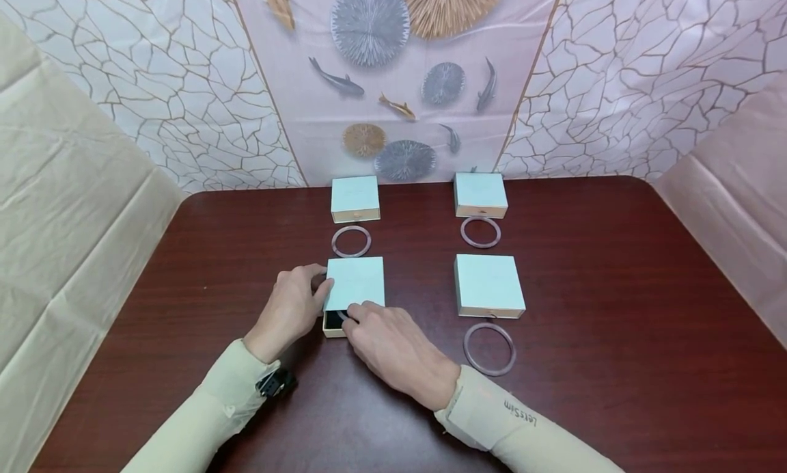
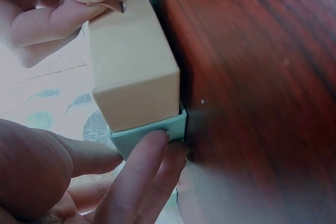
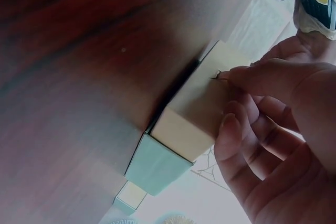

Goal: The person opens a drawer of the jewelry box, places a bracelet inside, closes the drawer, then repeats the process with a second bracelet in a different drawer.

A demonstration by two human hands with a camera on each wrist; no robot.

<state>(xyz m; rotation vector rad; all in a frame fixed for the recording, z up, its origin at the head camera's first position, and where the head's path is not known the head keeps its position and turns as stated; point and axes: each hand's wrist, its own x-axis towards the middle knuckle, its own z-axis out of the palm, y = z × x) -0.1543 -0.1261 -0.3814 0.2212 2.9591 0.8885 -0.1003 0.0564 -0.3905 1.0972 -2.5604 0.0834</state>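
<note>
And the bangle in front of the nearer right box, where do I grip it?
I'd take the bangle by its right rim, from above and the right, one finger inside, thumb outside. It lies flat with an open middle; its far rim sits close to the box, the right sleeve passes near its front, and nothing crowds its right.

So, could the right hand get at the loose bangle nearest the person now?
Probably yes: the bangle lies uncovered on the table, with nothing seen blocking it. The right hand pinches a drawer tab, though, so it would likely need to let go first.
</note>
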